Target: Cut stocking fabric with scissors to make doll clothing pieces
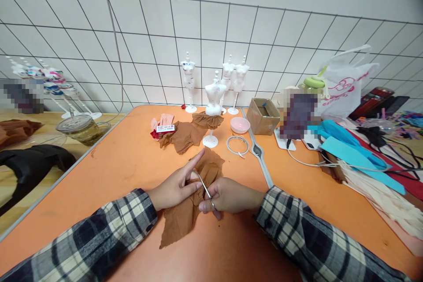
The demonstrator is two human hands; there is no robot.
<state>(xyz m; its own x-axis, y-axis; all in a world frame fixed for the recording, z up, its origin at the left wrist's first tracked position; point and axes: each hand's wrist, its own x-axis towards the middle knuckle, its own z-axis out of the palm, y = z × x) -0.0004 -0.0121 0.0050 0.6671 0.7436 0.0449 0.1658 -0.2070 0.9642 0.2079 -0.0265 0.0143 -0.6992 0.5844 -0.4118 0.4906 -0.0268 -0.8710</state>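
In my right hand (224, 196) is a pair of small metal scissors (206, 187), its blades pointing up and left across a crumpled brown sheet that looks like crepe paper (180, 224). My left hand (176, 185) pinches that sheet at its left side, the index finger stretched out and the thumb lying along it. Some of the sheet hides behind both hands. Just beyond stands a small white mannequin (214, 92) with a ruffled brown skirt (208, 120). More brown paper (185, 135) lies to its left.
Behind are more mannequins (189, 72), a pink bowl (240, 125), a wire ring (238, 145) and a cardboard box (263, 116). A small white-and-red packet (165, 128) lies left. Phones, cables and blue sheets (360, 154) crowd the right. A lidded jar (79, 128) stands far left.
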